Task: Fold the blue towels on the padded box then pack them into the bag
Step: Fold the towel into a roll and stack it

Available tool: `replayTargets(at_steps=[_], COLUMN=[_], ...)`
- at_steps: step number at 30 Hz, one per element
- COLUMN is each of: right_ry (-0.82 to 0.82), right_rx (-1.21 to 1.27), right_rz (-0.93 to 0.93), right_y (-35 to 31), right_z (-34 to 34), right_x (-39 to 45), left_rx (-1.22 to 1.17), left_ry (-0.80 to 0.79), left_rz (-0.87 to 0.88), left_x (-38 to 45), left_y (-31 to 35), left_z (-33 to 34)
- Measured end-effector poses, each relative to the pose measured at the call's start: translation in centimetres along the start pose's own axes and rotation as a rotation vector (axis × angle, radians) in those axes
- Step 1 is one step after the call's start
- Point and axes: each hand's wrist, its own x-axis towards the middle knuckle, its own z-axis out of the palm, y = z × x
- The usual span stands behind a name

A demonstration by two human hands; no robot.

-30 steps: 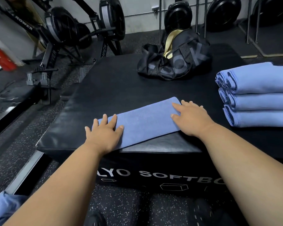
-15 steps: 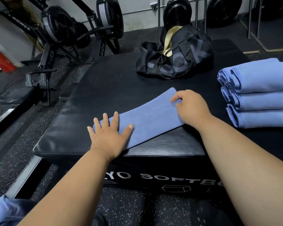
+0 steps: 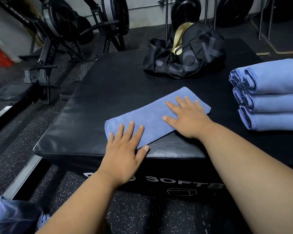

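Folded blue towel [image 3: 152, 115] lying flat on padded box [image 3: 95, 105], near front edge. Left hand [image 3: 123, 154] flat, fingers spread, pressing towel's 7 o'clock end. Right hand [image 3: 186, 117] flat on 3 o'clock end, nothing grasped. Stack of folded towels [image 3: 271, 97] at 3 o'clock, well apart. Black bag [image 3: 184, 53] at 12 o'clock, unzipped
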Motion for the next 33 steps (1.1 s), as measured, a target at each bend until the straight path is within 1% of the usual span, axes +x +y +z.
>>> replayTargets(at_steps=[3, 6, 9, 10, 12, 13, 16, 18, 20, 23, 26, 28, 31, 33], right_ry=[-0.011, 0.083, 0.253, 0.284, 0.296, 0.283, 0.276, 0.359, 0.46, 0.578, 0.656, 0.62, 0.557, 0.493], right_rx=[0.005, -0.019, -0.075, -0.084, -0.081, -0.045, 0.237, 0.373, 0.42, 0.485, 0.463, 0.394, 0.246, 0.224], right_rz=[0.009, 0.057, 0.238, 0.309, 0.405, 0.42, 0.386, 0.307, 0.218, 0.108, 0.086, 0.106, 0.097, 0.039], right_y=[1.0, 1.4, 2.0, 2.1, 2.5, 2.7, 3.3, 3.5, 3.6, 3.6, 3.4, 3.0, 2.0, 1.5], right_z=[-0.4, -0.2, -0.6, -1.0, -1.8, -2.1, -2.5, -2.2, -1.8, -1.1, -0.9, -1.0, -1.2, -1.2], right_x=[0.0, 0.0, -0.4, -0.6, -0.9, -1.0, -0.6, -0.1, 0.6, 1.6, 2.3, 2.3, 1.3, 0.4], left_rx=[-0.008, -0.03, -0.148, -0.158, -0.155, -0.161, -0.173, -0.161, -0.15, -0.148, -0.188, -0.228, -0.265, -0.283], left_ry=[-0.052, -0.066, -0.061, -0.052, -0.002, 0.034, 0.101, 0.107, 0.125, 0.218, 0.234, 0.241, 0.256, 0.245], left_rz=[-0.001, 0.04, 0.07, 0.075, 0.075, 0.067, 0.071, 0.09, 0.115, 0.189, 0.335, 0.391, 0.38, 0.346], left_x=[-0.4, -0.7, -1.7, -2.0, -2.5, -2.6, -2.9, -2.9, -2.9, -3.3, -3.9, -4.1, -4.0, -3.9], left_y=[-0.9, -1.8, -3.5, -4.1, -4.9, -5.1, -5.2, -5.4, -5.7, -4.8, -1.8, 0.6, 3.2, 4.2], left_z=[-0.5, -1.5, -2.3, -2.4, -2.3, -2.2, -2.1, -2.3, -2.6, -3.4, -3.6, -3.3, -2.8, -2.5])
